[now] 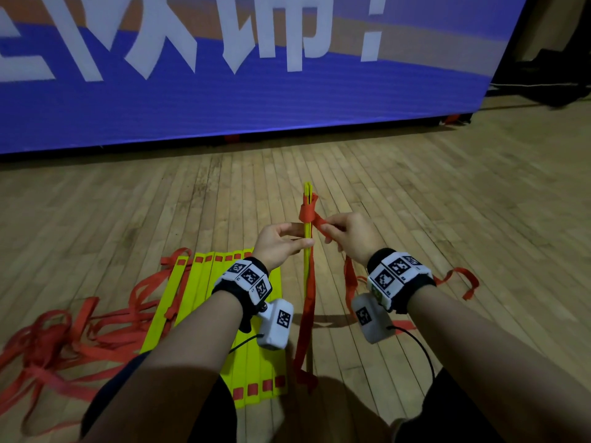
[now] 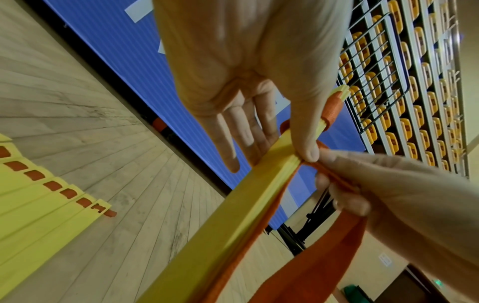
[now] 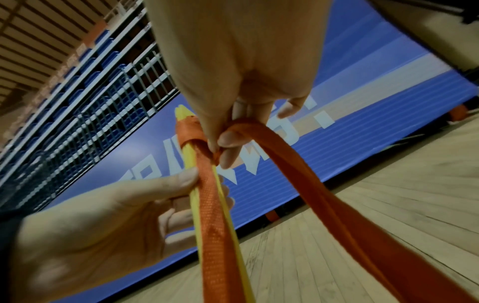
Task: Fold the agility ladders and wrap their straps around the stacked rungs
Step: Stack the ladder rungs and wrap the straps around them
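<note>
The left hand (image 1: pixel 281 243) holds the stacked rungs (image 1: pixel 307 251), a thin bundle of flat yellow plastic slats, upright off the wooden floor (image 1: pixel 415 193). Its grip is narrow: the thumb (image 2: pixel 308 143) presses one face of the bundle and the long fingers (image 2: pixel 249 139) lie nearly straight against the other face, so the stack is pinched between them. Just beside it, on the far side of the bundle, the right hand (image 1: pixel 350 235) pinches a flat red strap (image 1: pixel 319 223) of woven webbing between thumb (image 3: pixel 233 139) and curled forefinger, the grip closed tight on the cloth. Above both grips the strap is already wound in a snug band (image 1: pixel 307 212) round the bundle near its top, where the yellow slat ends stick out. Below the left grip a length of the same webbing runs flat down the front of the stack, its weave showing as fine ribs in the right wrist view. From the right grip two more lengths of strap hang down slack towards the floor.

Below and left of the left grip, a second ladder (image 1: pixel 208 298) lies flat on the floor, its yellow rungs side by side with small red strap tabs showing through slots along each end, and loose red webbing (image 1: pixel 57 340) tangled in loops beside it. A big blue banner (image 1: pixel 224 100) with white characters stands beyond the hands.
</note>
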Tool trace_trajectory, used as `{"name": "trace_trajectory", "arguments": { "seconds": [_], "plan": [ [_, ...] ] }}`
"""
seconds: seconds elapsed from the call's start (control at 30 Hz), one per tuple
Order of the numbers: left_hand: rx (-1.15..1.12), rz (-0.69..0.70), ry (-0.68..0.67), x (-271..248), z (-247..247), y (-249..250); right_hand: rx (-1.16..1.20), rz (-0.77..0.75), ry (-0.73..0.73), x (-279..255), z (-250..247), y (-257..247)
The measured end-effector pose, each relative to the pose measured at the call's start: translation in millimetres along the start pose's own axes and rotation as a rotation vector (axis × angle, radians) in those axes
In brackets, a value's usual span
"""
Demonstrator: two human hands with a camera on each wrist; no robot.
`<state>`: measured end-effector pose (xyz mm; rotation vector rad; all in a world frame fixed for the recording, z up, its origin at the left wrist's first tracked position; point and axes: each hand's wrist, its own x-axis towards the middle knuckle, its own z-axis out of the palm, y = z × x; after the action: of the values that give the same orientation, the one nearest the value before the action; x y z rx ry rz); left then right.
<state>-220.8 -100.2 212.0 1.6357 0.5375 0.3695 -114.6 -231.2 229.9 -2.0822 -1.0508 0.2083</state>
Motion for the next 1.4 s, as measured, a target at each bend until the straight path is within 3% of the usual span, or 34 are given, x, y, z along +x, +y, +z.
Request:
{"name": "trace_trajectory", "arguments": {
  "seconds": [0.13, 0.33, 0.6, 0.8, 1.0, 1.1, 1.17, 1.27, 1.4],
  "plan": [
    [0.026, 0.011, 0.027, 1.3, 2.6, -1.9, -0.043, -0.045, 0.011, -0.9, 3.6, -12.7],
    [0.036, 0.032, 0.090, 4.6, 3.0, -3.7, -0.109, 0.007, 0.033, -1.1, 9.4, -15.1],
    [0.078, 0.075, 0.144, 4.2, 14.7, -3.4, -0.282, 0.099, 0.194, -5.4, 7.2, -21.9],
    [-0.024, 0.027, -0.010, 3.1, 7.7, 2.9, -0.151, 0.160, 0.210, -3.7, 3.8, -20.0],
    [-0.135, -0.065, 0.053, 2.3, 1.3, 4.8, 0.177, 0.243, 0.157, 11.0, 0.4, 3.9],
    [-0.181, -0.081, 0.061, -0.2, 4.4, 4.6, 0.209, 0.245, 0.165, 13.6, 4.8, 10.6],
    [-0.197, -0.081, 0.051, -1.9, 7.1, 6.5, 0.107, 0.201, 0.185, 12.8, 0.9, 9.6],
    [-0.203, -0.069, 0.051, -3.7, 9.2, 7.8, -0.289, 0.093, 0.192, 1.7, -6.7, -3.5],
    [-0.213, -0.056, 0.071, -4.5, 9.7, 7.2, -0.344, 0.083, 0.153, -6.1, -5.8, -14.2]
  ]
}}
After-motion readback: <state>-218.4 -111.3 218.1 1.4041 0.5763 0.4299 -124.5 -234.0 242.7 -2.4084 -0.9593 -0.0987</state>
